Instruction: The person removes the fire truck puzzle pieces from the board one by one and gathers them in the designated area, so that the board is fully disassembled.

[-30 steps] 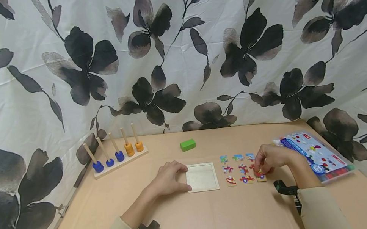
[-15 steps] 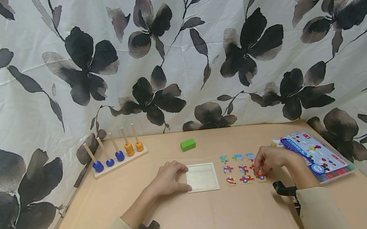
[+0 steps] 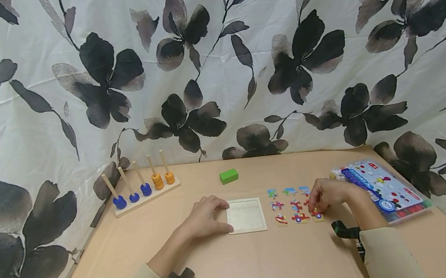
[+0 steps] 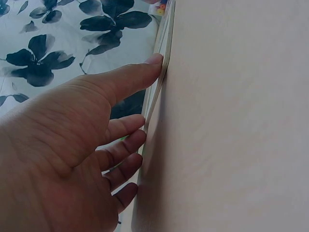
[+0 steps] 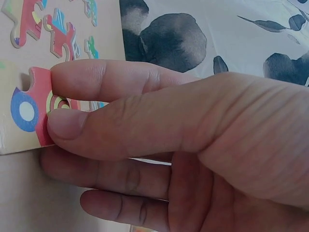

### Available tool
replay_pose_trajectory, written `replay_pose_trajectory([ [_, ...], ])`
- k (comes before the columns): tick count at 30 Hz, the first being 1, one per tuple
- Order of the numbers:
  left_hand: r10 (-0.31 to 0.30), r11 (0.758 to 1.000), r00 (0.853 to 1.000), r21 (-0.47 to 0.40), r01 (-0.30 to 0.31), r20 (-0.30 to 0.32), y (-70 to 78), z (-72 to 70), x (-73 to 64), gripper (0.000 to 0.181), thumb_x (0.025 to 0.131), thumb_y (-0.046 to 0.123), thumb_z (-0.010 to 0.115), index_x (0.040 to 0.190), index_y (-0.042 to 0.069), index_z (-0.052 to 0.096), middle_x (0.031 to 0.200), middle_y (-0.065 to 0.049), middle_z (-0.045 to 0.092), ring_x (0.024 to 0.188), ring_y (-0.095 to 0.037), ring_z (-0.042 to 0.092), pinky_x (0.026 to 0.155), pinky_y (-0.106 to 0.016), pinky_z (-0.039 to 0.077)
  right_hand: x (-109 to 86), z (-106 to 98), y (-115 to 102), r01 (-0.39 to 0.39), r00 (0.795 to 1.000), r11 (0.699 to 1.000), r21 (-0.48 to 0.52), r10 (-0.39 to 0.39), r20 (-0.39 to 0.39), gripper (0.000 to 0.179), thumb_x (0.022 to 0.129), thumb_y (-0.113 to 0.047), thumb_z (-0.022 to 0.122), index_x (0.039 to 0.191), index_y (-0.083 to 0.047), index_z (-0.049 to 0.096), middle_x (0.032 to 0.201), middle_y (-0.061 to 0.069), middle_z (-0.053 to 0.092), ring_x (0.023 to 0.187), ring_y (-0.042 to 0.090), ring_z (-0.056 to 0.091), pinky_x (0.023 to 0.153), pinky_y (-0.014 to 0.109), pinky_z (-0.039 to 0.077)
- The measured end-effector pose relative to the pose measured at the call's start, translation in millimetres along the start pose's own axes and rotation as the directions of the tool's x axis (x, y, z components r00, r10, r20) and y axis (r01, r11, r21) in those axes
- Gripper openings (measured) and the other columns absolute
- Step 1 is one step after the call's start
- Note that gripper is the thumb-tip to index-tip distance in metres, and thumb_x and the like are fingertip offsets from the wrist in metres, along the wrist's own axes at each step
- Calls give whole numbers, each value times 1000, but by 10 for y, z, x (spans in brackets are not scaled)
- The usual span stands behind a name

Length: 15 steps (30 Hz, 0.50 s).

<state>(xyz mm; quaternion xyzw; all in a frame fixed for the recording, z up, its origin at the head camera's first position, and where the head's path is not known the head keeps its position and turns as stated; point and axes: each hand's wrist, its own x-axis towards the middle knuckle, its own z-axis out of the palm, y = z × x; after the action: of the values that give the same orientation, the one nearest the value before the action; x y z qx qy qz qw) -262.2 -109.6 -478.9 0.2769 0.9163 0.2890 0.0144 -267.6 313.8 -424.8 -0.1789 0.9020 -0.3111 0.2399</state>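
My left hand [image 3: 206,216] rests at the left edge of a pale wooden puzzle frame [image 3: 263,215], thumb and fingers spread. In the left wrist view the thumb [image 4: 140,75] touches the frame's edge, and the relaxed fingertips lie along it. My right hand [image 3: 332,193] pinches a corner puzzle piece [image 5: 39,106], printed with a red shape and a blue wheel. Its thumb [image 5: 67,124] lies over part of the print. Several other puzzle pieces [image 3: 295,205] lie in rows between the frame and this hand. The hand hides some of the right column.
A green block [image 3: 228,176] lies behind the frame. At the back left stands a wooden peg stand [image 3: 148,197] with blue and orange rings. A clear plastic box [image 3: 388,190] with a printed cover sits beyond the right hand. A floral cloth [image 3: 238,63] hangs behind the table.
The right hand has shifted very slightly, and the corner piece under its fingers has turned or settled a little. The left hand and the frame stay put.
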Motion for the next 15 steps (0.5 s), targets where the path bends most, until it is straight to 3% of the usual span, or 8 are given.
replay_pose_trajectory([
  [15, -6, 1000, 1000, -17, 6, 5, 15, -14, -5, 61, 72, 45, 92, 122, 16, 71, 120, 4, 67, 120, -23, 52, 102, -47, 36, 7, -6, 13, -2, 1000, 1000, 9, 1, 10, 16, 81, 11, 77, 89, -2, 82, 91, 8, 76, 82, 19, 56, 70, 30, 48],
])
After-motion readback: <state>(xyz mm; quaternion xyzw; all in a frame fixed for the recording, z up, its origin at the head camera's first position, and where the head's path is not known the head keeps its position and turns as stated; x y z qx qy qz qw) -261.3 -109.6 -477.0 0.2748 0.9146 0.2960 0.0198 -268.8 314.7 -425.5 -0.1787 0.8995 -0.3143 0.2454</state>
